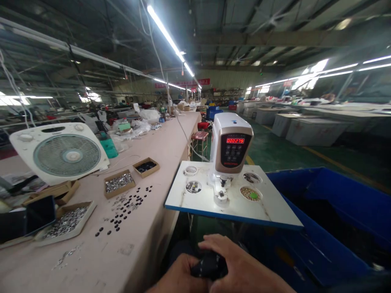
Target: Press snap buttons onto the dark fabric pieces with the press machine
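At the bottom of the head view, my left hand (181, 273) is closed on a bunched piece of black fabric (210, 265) with small pale marks. My right hand (236, 260) curls over the same fabric from the right, its index finger reaching across the top. Part of the fabric is hidden by my fingers. Just beyond my hands stands a white snap-button press (231, 146) with a lit red counter. Its white work plate (195, 207) has round wells, one with gold-coloured pieces (248, 193) and another with metal parts (193, 187).
On the long table at left lie loose black snap caps (124, 217), a box of black caps (146, 167) and boxes of silver pieces (119, 182). A fan (67, 152) stands behind them. To the right is a large blue bin (320, 183) with dark contents.
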`<state>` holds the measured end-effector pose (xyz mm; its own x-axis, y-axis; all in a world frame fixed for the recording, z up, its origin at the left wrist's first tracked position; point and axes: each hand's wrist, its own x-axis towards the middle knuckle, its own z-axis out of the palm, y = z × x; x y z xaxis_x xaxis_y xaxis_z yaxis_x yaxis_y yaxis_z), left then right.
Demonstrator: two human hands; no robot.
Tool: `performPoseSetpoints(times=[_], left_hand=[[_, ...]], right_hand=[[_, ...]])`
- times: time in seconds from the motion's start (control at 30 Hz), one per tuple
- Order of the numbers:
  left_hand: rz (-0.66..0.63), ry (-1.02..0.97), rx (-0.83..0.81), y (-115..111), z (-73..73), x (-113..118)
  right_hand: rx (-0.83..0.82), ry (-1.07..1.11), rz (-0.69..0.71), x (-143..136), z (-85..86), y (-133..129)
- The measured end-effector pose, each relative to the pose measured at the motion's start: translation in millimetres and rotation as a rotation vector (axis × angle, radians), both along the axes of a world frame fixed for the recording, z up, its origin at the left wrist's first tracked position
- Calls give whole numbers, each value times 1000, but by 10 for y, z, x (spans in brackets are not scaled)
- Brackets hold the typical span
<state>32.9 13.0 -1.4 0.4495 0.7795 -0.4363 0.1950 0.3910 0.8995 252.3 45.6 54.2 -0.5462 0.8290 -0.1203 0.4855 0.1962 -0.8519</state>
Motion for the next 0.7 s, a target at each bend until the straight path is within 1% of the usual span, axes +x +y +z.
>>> performPoseSetpoints(times=[0.03, 0.07, 0.13, 0.2, 0.27, 0.37, 0.53, 0.7], left_hand=[[-30, -18, 37, 91, 39, 17], [-70, -28, 83, 177, 87, 34], [-152, -7, 133, 322, 198, 69], [-220, 37, 126, 430, 296, 110], [-271, 44, 107, 514, 346, 160], [-304, 33, 87, 640, 332, 248], [-286, -7, 51, 904, 287, 408], [-239, -76, -80, 1186, 303, 557]], right_hand=[[4, -42, 32, -13, -3, -61], [-22, -57, 34, -12, -11, -91], [-119, -27, 2, 36, -36, -83], [-215, 27, -29, 125, -75, -34], [-238, 65, -42, 220, -121, 14], [-234, 87, -81, 311, -178, 73], [-276, 138, -187, 382, -203, 237], [-336, 261, -199, 516, -221, 474]])
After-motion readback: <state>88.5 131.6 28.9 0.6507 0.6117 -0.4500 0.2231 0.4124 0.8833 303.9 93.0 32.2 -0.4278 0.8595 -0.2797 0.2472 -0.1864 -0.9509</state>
